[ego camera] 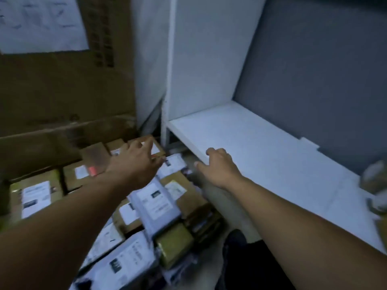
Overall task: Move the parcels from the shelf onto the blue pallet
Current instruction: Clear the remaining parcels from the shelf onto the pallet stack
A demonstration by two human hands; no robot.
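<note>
A heap of brown cardboard parcels and grey mailer bags with white labels lies low at the left; the blue pallet beneath is hidden. My left hand reaches over the heap, fingers spread, above a small brown box at the far corner, holding nothing. My right hand hovers by the front edge of the white shelf, fingers loosely curled and empty. A blurred parcel sits at the shelf's right end.
A large brown carton wall with a white sheet stands behind the heap. A white shelf side panel and a grey back panel enclose the shelf. A dark shape shows on the floor below.
</note>
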